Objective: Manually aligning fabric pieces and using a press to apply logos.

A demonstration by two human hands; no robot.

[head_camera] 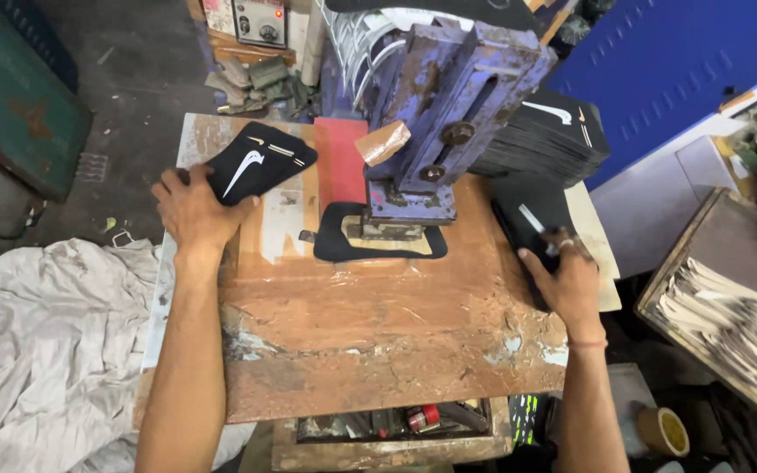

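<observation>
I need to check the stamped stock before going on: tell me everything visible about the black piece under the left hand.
The black piece is a flat, curved-edged panel, apparently fabric or foam. It carries a white curved mark and thin pale stripes. It lies flat on the worn bench top, at its far left corner beside a red sheet. The left hand rests fingers on its near edge. Whether more pieces lie beneath it cannot be told.

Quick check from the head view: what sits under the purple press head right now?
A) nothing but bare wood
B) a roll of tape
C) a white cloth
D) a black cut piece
D: a black cut piece lies flat on the worn table directly beneath the purple press head.
</observation>
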